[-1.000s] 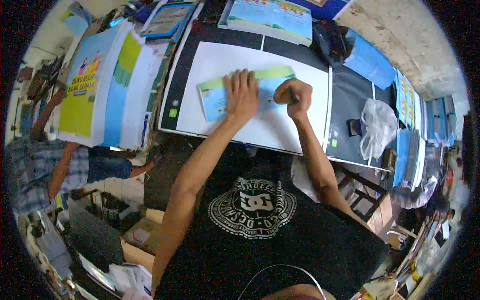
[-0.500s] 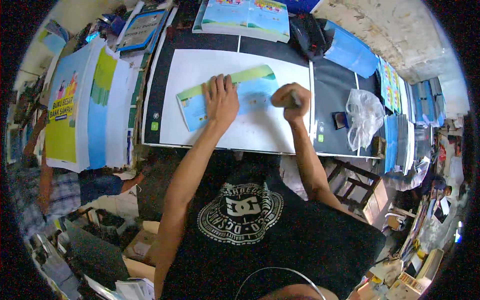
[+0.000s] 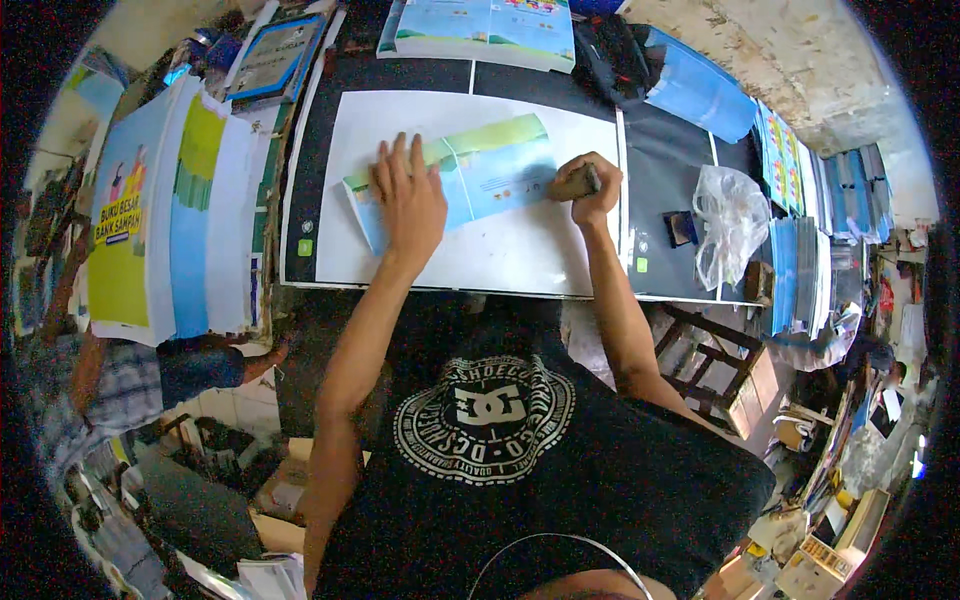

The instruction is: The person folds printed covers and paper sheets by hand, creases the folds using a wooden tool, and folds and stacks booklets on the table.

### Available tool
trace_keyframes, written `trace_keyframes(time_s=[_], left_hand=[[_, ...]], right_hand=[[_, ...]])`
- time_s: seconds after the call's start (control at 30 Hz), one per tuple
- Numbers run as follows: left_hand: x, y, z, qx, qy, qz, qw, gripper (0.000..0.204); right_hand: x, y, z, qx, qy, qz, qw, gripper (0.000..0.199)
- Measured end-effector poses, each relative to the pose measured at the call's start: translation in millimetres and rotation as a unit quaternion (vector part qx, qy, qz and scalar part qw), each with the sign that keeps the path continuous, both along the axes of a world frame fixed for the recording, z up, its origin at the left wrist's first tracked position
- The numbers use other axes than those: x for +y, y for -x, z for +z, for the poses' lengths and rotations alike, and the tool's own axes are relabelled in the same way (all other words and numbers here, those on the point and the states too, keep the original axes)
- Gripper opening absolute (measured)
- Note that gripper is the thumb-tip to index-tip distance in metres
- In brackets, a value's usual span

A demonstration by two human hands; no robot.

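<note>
A blue and green printed cover sheet (image 3: 500, 180) lies slanted on a large white sheet (image 3: 480, 260) on the table. A thin white line crosses it near the middle. My left hand (image 3: 411, 200) rests flat on the left part of the cover sheet, fingers spread. My right hand (image 3: 600, 190) is closed round a small grey-brown block (image 3: 573, 186) at the cover sheet's right end. The block's kind is unclear, and my fingers hide part of it. Whether it touches the paper I cannot tell.
Stacked blue printed sheets (image 3: 485, 35) stand at the far edge. A thick paper stack (image 3: 125, 230) is on the left. A clear plastic bag (image 3: 730, 225) and a small dark box (image 3: 680, 228) lie on the right, near more stacks (image 3: 785, 270). A person's arm (image 3: 210, 365) shows at lower left.
My left hand has slid left along the cover sheet, uncovering the white line. My right hand has turned and moved slightly up, with the block now at the sheet's right end.
</note>
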State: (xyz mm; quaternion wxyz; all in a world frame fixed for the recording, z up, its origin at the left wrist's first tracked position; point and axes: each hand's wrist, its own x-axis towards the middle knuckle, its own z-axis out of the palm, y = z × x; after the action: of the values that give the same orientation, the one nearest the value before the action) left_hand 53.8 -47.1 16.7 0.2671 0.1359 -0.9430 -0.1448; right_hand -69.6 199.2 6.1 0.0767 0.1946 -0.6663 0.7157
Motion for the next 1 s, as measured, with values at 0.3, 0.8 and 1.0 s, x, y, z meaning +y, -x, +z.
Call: trace_keyframes(time_s=[0.3, 0.8, 1.0], left_hand=[[-34.3, -21.6, -22.1, -0.068, 0.016, 0.078, 0.994, 0.05], [-37.6, -20.2, -34.9, -0.066, -0.004, 0.073, 0.995, 0.041], [-37.4, -22.0, -27.8, -0.136, 0.012, 0.075, 0.988, 0.042]], right_hand=[[-47.6, -58.5, 93.5, 0.034, 0.095, 0.118, 0.988, 0.061], [-0.5, -22.5, 7.7, -0.03, 0.037, -0.015, 0.999, 0.046], [-0.3, -12.8, 45.5, 0.071, 0.075, -0.007, 0.995, 0.052]])
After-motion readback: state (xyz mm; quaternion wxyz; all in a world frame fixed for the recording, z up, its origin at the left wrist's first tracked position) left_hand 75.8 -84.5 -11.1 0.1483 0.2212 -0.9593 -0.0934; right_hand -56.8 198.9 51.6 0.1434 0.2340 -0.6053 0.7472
